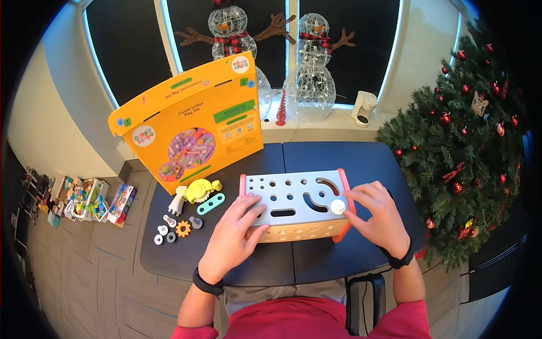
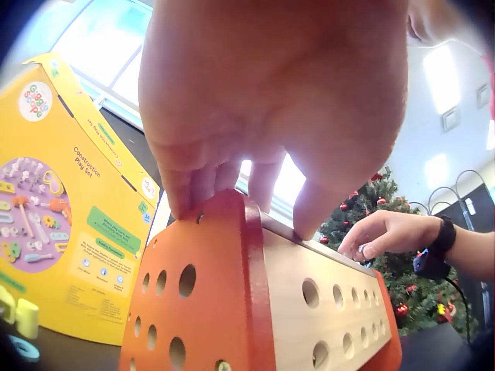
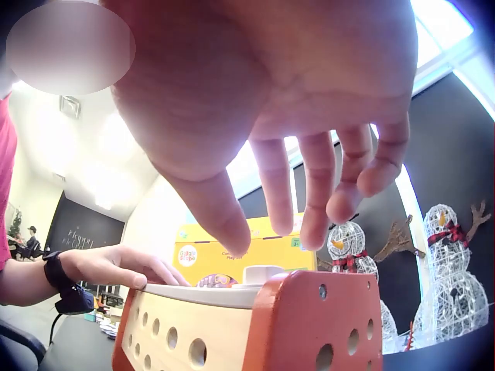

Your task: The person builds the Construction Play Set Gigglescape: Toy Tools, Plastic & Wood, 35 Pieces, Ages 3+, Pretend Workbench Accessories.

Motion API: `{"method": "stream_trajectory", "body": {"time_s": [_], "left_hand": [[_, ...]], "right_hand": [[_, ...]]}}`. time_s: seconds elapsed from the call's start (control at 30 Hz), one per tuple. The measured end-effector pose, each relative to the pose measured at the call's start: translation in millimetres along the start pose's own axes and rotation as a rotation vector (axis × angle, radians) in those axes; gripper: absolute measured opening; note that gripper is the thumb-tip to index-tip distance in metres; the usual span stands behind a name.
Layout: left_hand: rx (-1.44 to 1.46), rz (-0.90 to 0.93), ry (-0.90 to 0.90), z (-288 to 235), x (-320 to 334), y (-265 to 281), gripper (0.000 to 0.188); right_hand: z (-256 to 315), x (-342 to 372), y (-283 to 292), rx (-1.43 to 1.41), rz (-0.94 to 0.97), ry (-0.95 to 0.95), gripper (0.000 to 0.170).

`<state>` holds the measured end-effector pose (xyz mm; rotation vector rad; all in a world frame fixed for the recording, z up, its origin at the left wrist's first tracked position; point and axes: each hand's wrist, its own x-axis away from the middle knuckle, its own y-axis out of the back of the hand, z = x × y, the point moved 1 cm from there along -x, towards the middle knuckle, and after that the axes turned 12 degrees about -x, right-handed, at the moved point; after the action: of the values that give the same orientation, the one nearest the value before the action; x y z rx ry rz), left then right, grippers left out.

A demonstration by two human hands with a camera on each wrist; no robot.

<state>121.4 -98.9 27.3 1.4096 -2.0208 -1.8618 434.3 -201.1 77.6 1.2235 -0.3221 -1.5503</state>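
On the counter (image 1: 339, 153), the toy box (image 1: 282, 205) is steadied by the left hand (image 1: 230, 238), fingers relaxed; the white knob (image 1: 337, 207), near right on top, is apparently being seated by the loosely spread right hand (image 1: 381, 219), grip unclear; straight pressure is called for

Head view above, wrists close

Holiday-decorated room, wire snowmen (image 1: 315, 93), Christmas tree (image 1: 451, 147)
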Motion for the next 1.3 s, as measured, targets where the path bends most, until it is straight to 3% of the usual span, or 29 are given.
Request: {"method": "stream_trajectory", "body": {"time_s": [0.27, 0.5, 0.8, 0.9, 1.0, 1.13, 1.3], "left_hand": [[0.065, -0.061, -0.002, 14, 17, 7, 0.033], [0.06, -0.121, 0.119, 25, 33, 18, 0.042], [0.163, 0.118, 0.216, 39, 47, 3, 0.042], [0.247, 0.215, 0.206, 43, 49, -12, 0.042], [0.258, 0.227, 0.189, 48, 50, -24, 0.045], [0.272, 0.243, 0.175, 52, 50, -30, 0.049], [0.315, 0.327, 0.268, 54, 54, -36, 0.052]], "right_hand": [[-4, 11, 7, -0.006, -0.022, -0.026, 0.034], [-17, 25, 6, -0.05, 0.008, -0.104, 0.039], [-41, 51, -13, -0.222, 0.205, -0.396, 0.051], [-56, 59, -22, -0.224, 0.292, -0.372, 0.051], [-73, 66, -33, -0.273, 0.349, -0.344, 0.06], [-74, 62, -37, -0.334, 0.38, -0.324, 0.058], [-78, 59, -41, -0.464, 0.421, -0.328, 0.055]]}}
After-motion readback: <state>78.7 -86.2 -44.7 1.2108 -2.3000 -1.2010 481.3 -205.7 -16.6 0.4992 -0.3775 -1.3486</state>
